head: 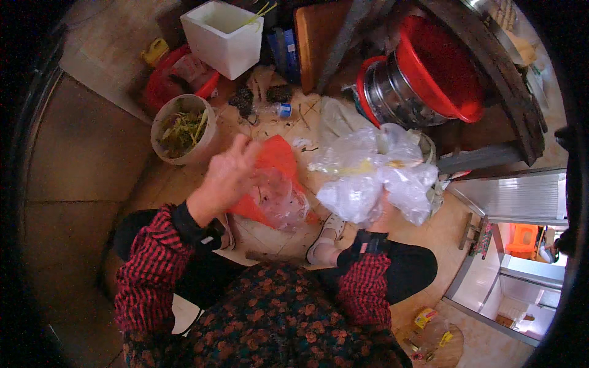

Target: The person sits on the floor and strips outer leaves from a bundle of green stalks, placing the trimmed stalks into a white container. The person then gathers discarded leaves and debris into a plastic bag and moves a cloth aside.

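My left hand [229, 174], blurred, is raised over the left side of a red plastic bag [277, 154] on the floor, fingers slightly apart with nothing visible in them. A crumpled clear plastic bag [283, 202] lies on the red one. On the right, my right hand [381, 212] grips a bunch of clear and whitish plastic bags [352, 195]. The plastic covers most of its fingers. More clear plastic [352, 147] spreads just beyond that hand.
A pale bucket [209, 133] of green plant scraps stands at left, near a white foam box [244, 50] and a red basin [154, 87]. Red basins [405, 41] and a steel pot [391, 87] sit back right by a wooden frame [515, 106]. A bottle with a blue cap [284, 110] lies ahead.
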`<control>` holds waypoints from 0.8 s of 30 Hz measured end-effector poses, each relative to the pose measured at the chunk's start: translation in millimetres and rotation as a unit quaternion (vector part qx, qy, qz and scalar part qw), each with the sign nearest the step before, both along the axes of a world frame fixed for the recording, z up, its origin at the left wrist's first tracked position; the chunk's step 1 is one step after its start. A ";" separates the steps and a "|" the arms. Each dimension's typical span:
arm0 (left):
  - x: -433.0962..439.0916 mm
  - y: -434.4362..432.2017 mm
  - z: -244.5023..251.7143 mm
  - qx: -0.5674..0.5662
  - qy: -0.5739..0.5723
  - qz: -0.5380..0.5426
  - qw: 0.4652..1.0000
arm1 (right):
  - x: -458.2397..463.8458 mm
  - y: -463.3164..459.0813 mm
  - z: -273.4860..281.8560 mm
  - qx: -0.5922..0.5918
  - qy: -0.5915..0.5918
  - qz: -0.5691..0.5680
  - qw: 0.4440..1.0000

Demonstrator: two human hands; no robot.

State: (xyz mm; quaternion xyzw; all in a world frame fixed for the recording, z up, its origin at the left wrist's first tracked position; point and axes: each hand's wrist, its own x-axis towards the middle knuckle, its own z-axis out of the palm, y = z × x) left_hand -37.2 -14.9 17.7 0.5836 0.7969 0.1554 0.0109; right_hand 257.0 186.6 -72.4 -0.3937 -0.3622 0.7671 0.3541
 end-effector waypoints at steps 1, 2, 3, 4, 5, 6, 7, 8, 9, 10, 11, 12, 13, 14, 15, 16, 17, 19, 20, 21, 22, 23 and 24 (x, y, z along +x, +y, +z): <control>-13.1 -5.0 1.0 0.010 0.018 0.023 1.000 | -2.2 -0.9 11.3 0.003 -0.022 -0.024 0.999; -23.5 -9.6 0.5 0.030 0.035 0.051 0.998 | -5.4 -1.2 20.3 0.004 0.026 0.003 1.000; -31.7 -12.3 -1.3 0.040 0.048 0.030 0.998 | -9.4 -2.7 26.2 0.003 0.041 0.010 0.999; -37.5 -14.5 -3.5 0.058 0.059 0.014 0.996 | -13.2 -5.3 29.9 -0.001 0.056 0.022 0.998; -41.2 -15.8 -5.7 0.075 0.070 -0.003 0.995 | -17.5 -8.2 30.5 -0.008 0.071 0.038 0.997; -43.3 -15.5 -8.0 0.053 -0.081 0.043 0.994 | -22.0 -12.6 28.8 -0.016 0.085 0.057 0.995; -42.8 -13.3 -11.2 0.032 -0.230 0.088 0.969 | -27.3 -16.6 25.1 -0.027 0.099 0.081 0.991; -41.4 -11.1 -13.4 0.012 -0.372 0.130 0.919 | -32.8 -22.2 20.0 -0.042 0.114 0.108 0.987; -39.7 -8.5 -15.8 0.032 -0.448 0.149 0.881 | -39.0 -27.6 13.9 -0.057 0.128 0.141 0.980; -37.1 -5.1 -18.6 0.053 -0.520 0.166 0.836 | -47.9 -33.7 5.7 -0.072 0.138 0.180 0.971; -36.5 -2.4 -20.7 0.073 -0.588 0.180 0.785 | -59.7 -39.1 -3.6 -0.088 0.144 0.221 0.961; -36.2 -1.7 -22.5 0.088 -0.615 0.197 0.758 | -72.6 -44.5 -14.6 -0.101 0.148 0.264 0.948; -36.5 -0.9 -24.2 0.104 -0.640 0.212 0.731 | -90.1 -51.0 -28.9 -0.104 0.147 0.309 0.934; -37.8 -1.0 -25.5 0.118 -0.679 0.210 0.693 | -110.4 -56.7 -45.9 -0.074 0.140 0.348 0.924; -39.9 -0.6 -26.4 0.138 -0.672 0.219 0.694 | -131.0 -63.3 -65.2 -0.025 0.151 0.391 0.908; -40.3 0.0 -27.1 0.155 -0.680 0.211 0.685 | -158.9 -70.7 -87.1 0.082 0.117 0.415 0.899; -40.3 -1.0 -26.5 0.171 -0.679 0.231 0.676 | -183.9 -77.6 -108.1 0.193 0.101 0.429 0.877; -33.3 1.8 -24.5 0.134 -0.673 0.237 0.688 | -205.7 -86.7 -144.4 0.246 0.061 0.431 0.866; -26.4 1.5 -21.8 0.113 -0.680 0.236 0.684 | -213.4 -92.6 -160.7 0.269 0.040 0.433 0.859; -19.4 1.2 -17.7 0.073 -0.687 0.260 0.675 | -218.8 -98.6 -175.3 0.292 0.018 0.436 0.851; -12.5 0.5 -12.8 0.089 -0.707 0.239 0.660 | -224.6 -101.7 -189.0 0.305 0.020 0.443 0.843; -6.6 -1.0 -7.1 0.086 -0.726 0.240 0.639 | -229.4 -103.9 -202.1 0.247 -0.013 0.484 0.839; -4.5 -1.9 -1.2 0.070 -0.749 0.249 0.610 | -235.5 -101.8 -214.1 0.181 -0.024 0.528 0.830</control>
